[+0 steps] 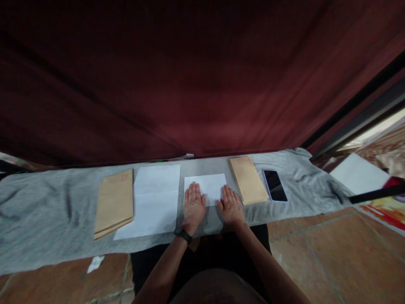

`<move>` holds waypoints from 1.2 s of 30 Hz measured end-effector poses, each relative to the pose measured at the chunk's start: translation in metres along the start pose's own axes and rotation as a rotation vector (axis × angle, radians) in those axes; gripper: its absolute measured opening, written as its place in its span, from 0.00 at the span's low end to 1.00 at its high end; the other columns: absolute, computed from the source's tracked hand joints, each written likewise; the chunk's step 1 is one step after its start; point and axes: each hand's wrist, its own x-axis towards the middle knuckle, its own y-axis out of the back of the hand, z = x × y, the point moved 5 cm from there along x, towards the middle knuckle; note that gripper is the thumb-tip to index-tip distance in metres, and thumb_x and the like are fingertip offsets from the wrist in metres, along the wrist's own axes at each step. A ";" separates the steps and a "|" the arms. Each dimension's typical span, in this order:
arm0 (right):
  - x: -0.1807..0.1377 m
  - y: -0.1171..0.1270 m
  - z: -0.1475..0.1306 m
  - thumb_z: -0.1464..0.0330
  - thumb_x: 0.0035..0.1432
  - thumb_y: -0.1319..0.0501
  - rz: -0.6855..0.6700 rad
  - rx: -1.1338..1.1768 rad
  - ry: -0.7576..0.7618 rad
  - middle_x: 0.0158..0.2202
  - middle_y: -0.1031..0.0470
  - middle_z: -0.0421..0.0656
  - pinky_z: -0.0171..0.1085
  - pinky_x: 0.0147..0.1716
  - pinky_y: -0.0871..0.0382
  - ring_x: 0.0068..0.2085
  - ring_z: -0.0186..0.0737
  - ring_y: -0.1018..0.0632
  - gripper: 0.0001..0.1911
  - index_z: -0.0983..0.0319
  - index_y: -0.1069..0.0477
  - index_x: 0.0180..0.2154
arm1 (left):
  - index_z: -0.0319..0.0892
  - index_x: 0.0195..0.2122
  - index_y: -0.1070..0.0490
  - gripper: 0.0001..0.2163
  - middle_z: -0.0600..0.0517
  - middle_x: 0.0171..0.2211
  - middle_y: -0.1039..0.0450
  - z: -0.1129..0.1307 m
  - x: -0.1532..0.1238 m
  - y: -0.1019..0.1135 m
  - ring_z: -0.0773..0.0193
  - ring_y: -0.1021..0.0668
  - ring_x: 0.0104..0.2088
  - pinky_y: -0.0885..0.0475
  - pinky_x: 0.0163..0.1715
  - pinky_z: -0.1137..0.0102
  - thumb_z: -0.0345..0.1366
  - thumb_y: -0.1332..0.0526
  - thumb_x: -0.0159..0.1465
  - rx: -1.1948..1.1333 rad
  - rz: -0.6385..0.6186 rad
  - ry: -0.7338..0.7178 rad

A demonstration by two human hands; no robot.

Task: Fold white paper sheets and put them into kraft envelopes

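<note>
A small white sheet of paper point(210, 183), perhaps folded, lies on the grey cloth in front of me. My left hand point(194, 207) rests flat on its left part, fingers stretched out and pointing away from me. On its right edge lies my right hand point(232, 207), also flat with the fingers extended. Left of it are larger white sheets point(156, 198) with a crease across them. Brown envelopes point(115, 198) overlap the left side of those sheets. To the right of my right hand is a stack of brown envelopes point(248, 179).
The grey cloth point(47, 211) covers a long, narrow surface. A phone point(275, 185) lies right of the envelope stack. Behind stands a dark red curtain point(190, 93). A white scrap point(95, 264) is on the tiled floor point(341, 253). A dark bar point(376, 194) is at the right.
</note>
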 end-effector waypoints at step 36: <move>0.044 0.058 -0.039 0.58 0.74 0.62 0.107 0.969 -0.333 0.59 0.26 0.48 0.44 0.58 0.29 0.61 0.43 0.26 0.29 0.59 0.45 0.70 | 0.44 0.65 0.37 0.23 0.42 0.61 0.29 -0.008 0.006 0.065 0.53 0.25 0.59 0.23 0.48 0.62 0.47 0.51 0.73 -1.235 -0.024 0.560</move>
